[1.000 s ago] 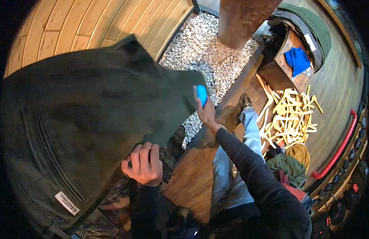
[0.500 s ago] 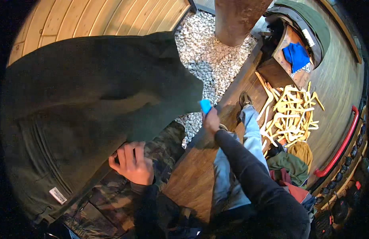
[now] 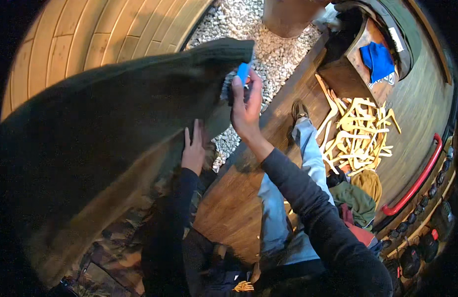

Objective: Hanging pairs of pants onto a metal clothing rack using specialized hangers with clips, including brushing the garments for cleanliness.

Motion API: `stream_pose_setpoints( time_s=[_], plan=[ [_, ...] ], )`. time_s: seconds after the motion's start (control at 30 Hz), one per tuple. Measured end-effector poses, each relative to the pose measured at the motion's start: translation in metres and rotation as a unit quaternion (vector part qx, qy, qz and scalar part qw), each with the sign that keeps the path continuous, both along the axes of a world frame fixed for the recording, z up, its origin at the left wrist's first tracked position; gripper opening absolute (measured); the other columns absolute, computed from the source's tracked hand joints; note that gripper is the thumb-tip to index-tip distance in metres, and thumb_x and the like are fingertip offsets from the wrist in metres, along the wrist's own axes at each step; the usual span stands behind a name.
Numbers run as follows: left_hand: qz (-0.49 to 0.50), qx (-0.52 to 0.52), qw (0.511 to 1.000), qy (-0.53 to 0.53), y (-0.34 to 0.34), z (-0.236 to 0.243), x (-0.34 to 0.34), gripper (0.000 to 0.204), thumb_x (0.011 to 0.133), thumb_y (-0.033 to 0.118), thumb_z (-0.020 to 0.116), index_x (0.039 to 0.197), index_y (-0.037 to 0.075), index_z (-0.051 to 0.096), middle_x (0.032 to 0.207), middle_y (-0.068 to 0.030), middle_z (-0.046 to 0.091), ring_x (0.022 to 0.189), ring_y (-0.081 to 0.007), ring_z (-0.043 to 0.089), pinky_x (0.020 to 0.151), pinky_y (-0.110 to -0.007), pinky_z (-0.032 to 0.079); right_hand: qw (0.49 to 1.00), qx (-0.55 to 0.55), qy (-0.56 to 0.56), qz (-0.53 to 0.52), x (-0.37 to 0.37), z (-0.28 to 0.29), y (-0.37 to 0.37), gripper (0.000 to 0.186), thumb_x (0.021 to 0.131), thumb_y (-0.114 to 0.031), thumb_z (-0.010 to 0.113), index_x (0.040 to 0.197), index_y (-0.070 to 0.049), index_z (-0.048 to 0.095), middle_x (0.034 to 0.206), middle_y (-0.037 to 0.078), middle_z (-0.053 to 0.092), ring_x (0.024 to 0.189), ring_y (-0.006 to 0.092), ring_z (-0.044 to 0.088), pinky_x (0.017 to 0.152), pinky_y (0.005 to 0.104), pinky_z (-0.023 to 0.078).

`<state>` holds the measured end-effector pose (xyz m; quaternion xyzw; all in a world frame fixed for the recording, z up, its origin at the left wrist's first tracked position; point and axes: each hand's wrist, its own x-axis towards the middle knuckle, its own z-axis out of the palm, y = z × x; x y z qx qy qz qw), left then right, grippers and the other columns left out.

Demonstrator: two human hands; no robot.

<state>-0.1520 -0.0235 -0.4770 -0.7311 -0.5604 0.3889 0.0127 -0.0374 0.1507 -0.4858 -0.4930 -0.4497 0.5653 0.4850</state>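
Observation:
A large dark green garment (image 3: 125, 109) spreads over the left side, with camouflage clothing (image 3: 112, 260) under its near edge. My right hand (image 3: 248, 106) grips a small blue brush (image 3: 242, 73) between thumb and fingers, at the garment's far right end. What look like bristles show beside the blue part, partly hidden by the thumb. My left hand (image 3: 193, 148) lies against the garment's near edge, fingers stretched out and apart, the fingertips partly in shadow.
White gravel (image 3: 224, 24) and a thick brown post (image 3: 288, 17) lie beyond. To the right, wooden hangers (image 3: 357, 133) are piled on the floor by heaped clothes (image 3: 355, 200). A box with blue cloth (image 3: 377, 60) stands farther off; a red curved bar (image 3: 417, 180) runs along the right.
My right hand has moved up and left with the brush onto the garment's end. The left hand has shifted up and right, its curled fingers now straightened. The garment's near edge has lifted.

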Motion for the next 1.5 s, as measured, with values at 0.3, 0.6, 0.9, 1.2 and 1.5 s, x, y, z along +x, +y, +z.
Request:
stream_pose_setpoints(
  time_s=[0.3, 0.6, 0.9, 1.2, 1.5],
  plan=[
    [0.108, 0.049, 0.991, -0.056, 0.0, -0.027, -0.023, 0.023, 0.084, 0.015, 0.058, 0.103, 0.003, 0.064, 0.104, -0.0113, 0.061, 0.101, -0.0272, 0.057, 0.092, -0.044, 0.047, 0.998, -0.034, 0.027, 0.049, 0.012, -0.023, -0.007, 0.05, 0.102, -0.026, 0.058, 0.14, 0.002, 0.04, 0.105, 0.002, 0.05, 0.09, 0.0088, 0.049, 0.078, 0.0244, 0.043],
    [0.124, 0.149, 0.965, -0.177, -0.004, -0.019, 0.041, 0.026, 0.081, 0.012, 0.059, 0.106, 0.004, 0.065, 0.106, -0.0085, 0.064, 0.097, -0.0227, 0.061, 0.079, -0.032, 0.053, 0.97, 0.031, -0.081, 0.229, -0.036, -0.125, -0.051, 0.064, 0.094, -0.032, 0.065, 0.139, 0.003, 0.036, 0.122, 0.027, 0.054, 0.109, 0.0408, 0.059, 0.092, 0.0455, 0.049],
    [0.15, 0.145, 0.946, -0.249, -0.016, -0.01, 0.06, 0.024, 0.08, 0.009, 0.061, 0.102, 0.002, 0.066, 0.104, -0.0103, 0.066, 0.092, -0.0231, 0.062, 0.077, -0.032, 0.054, 0.918, -0.151, -0.326, 0.168, 0.017, -0.214, -0.066, 0.058, 0.094, -0.041, 0.063, 0.127, 0.003, 0.045, 0.109, 0.028, 0.062, 0.099, 0.0451, 0.062, 0.085, 0.0491, 0.049],
    [0.187, 0.107, 0.945, -0.247, -0.011, -0.001, 0.087, 0.025, 0.08, 0.009, 0.061, 0.104, 0.006, 0.066, 0.111, -0.007, 0.064, 0.097, -0.0231, 0.062, 0.079, -0.032, 0.054, 0.846, -0.134, -0.353, 0.377, 0.042, -0.23, -0.086, 0.055, 0.094, -0.042, 0.063, 0.118, 0.005, 0.048, 0.102, 0.029, 0.065, 0.086, 0.0469, 0.066, 0.075, 0.0513, 0.054],
    [0.382, 0.165, 0.827, -0.377, -0.019, 0.033, 0.057, 0.05, 0.077, 0.019, 0.074, 0.124, 0.007, 0.061, 0.131, -0.0183, 0.052, 0.125, -0.0414, 0.044, 0.106, -0.054, 0.037, 0.913, -0.032, -0.295, 0.279, 0.111, -0.133, 0.006, 0.063, 0.094, -0.045, 0.064, 0.127, 0.005, 0.047, 0.113, 0.028, 0.062, 0.093, 0.0426, 0.065, 0.081, 0.0494, 0.051]
  ],
)
